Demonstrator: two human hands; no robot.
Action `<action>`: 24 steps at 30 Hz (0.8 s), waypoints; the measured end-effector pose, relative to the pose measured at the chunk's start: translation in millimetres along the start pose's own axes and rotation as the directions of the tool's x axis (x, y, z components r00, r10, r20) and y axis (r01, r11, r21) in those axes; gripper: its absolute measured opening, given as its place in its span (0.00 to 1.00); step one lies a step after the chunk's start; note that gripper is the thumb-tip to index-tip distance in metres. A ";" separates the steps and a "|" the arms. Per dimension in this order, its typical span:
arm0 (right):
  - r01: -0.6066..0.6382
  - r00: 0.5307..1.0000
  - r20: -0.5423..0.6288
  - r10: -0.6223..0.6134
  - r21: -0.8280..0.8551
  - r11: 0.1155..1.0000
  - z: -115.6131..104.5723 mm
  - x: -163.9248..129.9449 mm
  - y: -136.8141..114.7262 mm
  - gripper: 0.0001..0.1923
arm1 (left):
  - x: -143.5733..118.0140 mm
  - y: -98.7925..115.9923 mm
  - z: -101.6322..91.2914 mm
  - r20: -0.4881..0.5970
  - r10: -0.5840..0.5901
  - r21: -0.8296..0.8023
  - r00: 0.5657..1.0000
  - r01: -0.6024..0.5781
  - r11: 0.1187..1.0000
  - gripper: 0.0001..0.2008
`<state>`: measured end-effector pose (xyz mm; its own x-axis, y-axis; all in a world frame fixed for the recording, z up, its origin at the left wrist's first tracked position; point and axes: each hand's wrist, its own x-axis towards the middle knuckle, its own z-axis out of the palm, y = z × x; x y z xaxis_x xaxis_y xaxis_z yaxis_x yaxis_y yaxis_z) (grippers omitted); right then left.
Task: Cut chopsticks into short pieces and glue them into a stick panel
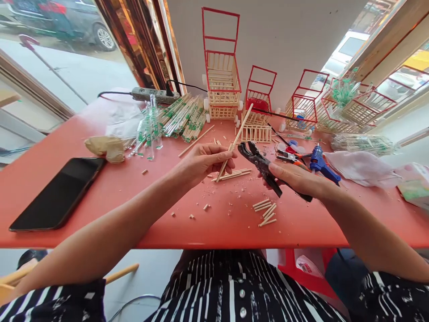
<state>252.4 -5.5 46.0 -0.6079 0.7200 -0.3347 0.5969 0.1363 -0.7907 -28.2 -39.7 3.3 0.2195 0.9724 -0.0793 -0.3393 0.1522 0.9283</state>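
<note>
Coral-red tabletop (50, 147); glossy black phone (56, 193); black metal cutters (259, 164); pale wooden stick (234, 142); blue glue gun (320, 163); red-framed pale stick baskets (221, 67); black-and-white striped clothing (234, 290).

No legible text, label, brand, number or sign found; the green print on the chopstick wrappers (182, 117) is too small to read; the phone (58, 192) screen is dark and blank; the packet (415, 185) at the table's right edge shows colour only, no readable lettering.
</note>
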 end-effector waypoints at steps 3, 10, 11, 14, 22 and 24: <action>0.041 0.999 0.038 -0.038 -0.084 0.996 3.1 13.4 -5.4 0.38 | -1.6 -3.3 -4.8 -0.004 -0.019 -0.028 1.000 0.019 0.999 0.16; 0.082 0.997 0.029 -0.077 -0.233 0.969 9.3 20.4 -19.3 0.37 | -3.7 -4.3 -1.9 0.003 -0.080 0.018 0.997 0.080 0.997 0.15; 0.094 0.995 0.038 -0.087 -0.238 0.967 9.7 20.7 -20.4 0.37 | -3.9 -4.8 -1.1 0.003 -0.084 0.021 0.996 0.084 0.996 0.14; 0.114 0.993 0.050 -0.105 -0.226 0.967 11.2 20.5 -21.1 0.37 | -4.6 -5.8 1.6 0.016 -0.093 0.016 0.996 0.093 0.996 0.14; 0.145 0.989 0.016 -0.146 -0.240 0.960 16.4 13.1 -16.8 0.38 | -6.6 -3.8 7.0 0.028 -0.092 0.045 0.995 0.091 0.995 0.15; 0.155 0.987 0.008 -0.158 -0.258 0.954 16.6 11.7 -16.1 0.38 | -6.1 -4.5 6.5 0.034 -0.105 0.058 0.994 0.103 0.993 0.16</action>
<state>227.0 -10.6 46.2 -0.6986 0.6841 -0.2097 0.6102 0.4165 -0.6739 -22.1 -47.4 1.9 0.2843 0.9446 -0.1637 -0.2615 0.2407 0.9347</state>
